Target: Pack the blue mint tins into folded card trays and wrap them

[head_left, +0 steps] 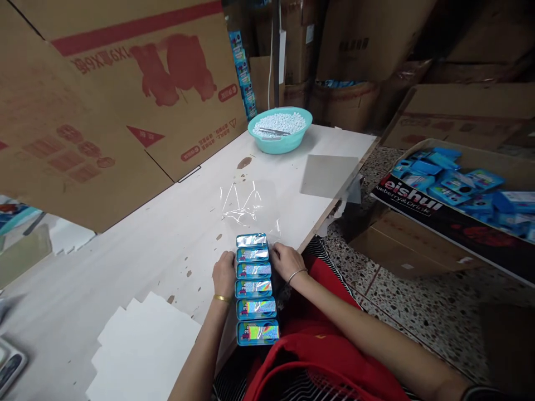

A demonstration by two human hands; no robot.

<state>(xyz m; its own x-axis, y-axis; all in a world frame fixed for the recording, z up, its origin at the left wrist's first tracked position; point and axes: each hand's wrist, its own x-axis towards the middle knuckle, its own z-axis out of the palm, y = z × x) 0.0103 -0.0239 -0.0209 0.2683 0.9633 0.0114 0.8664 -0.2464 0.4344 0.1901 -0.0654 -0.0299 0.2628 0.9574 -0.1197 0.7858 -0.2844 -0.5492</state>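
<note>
A row of several small blue tins [256,288] with shiny, rainbow-glinting tops runs from the table edge toward the middle of the white table. My left hand [224,274] is closed, its curled fingers against the left side of the row near the far end. On the opposite side, my right hand [288,260] has its thumb and fingers drawn together at the edge of the upper tins. The row lies between both hands; the fingertips are partly hidden. Just beyond the far tin, a sheet of clear plastic film [251,209] lies creased and glinting on the table.
A turquoise basin [280,146] holds small white beads and metal tweezers. White card sheets [144,348] lie at the left front, and a translucent sheet [328,175] at the right edge. A large carton [108,122] borders the left. A box [418,214] of blue packs stands right.
</note>
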